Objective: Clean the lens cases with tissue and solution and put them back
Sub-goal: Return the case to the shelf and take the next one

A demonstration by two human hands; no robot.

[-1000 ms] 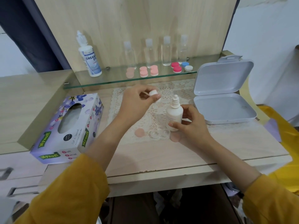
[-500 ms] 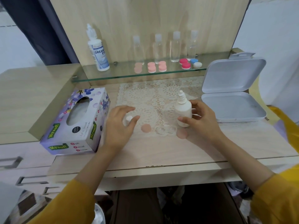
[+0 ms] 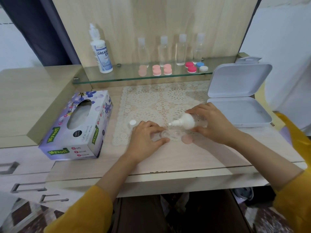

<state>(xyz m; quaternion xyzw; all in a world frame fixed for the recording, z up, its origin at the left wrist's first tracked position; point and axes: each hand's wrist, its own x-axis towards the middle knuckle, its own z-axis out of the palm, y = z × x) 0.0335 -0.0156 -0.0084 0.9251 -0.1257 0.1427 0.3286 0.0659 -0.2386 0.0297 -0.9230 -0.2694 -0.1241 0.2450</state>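
Our right hand [image 3: 214,122] gripped the solution bottle [image 3: 189,122], tipped sideways, its nozzle [image 3: 174,123] pointing left just over the clear lens case [image 3: 175,133]. Our left hand [image 3: 144,138] pinched that case on the lace mat [image 3: 151,101].

Soft even light, faint shadows, slight blur, wide-angle bending at edges.

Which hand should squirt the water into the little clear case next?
Probably the right hand: it grips the small bottle, tipped with its nozzle aimed at the clear lens case. The left hand holds that case steady on the lace mat.
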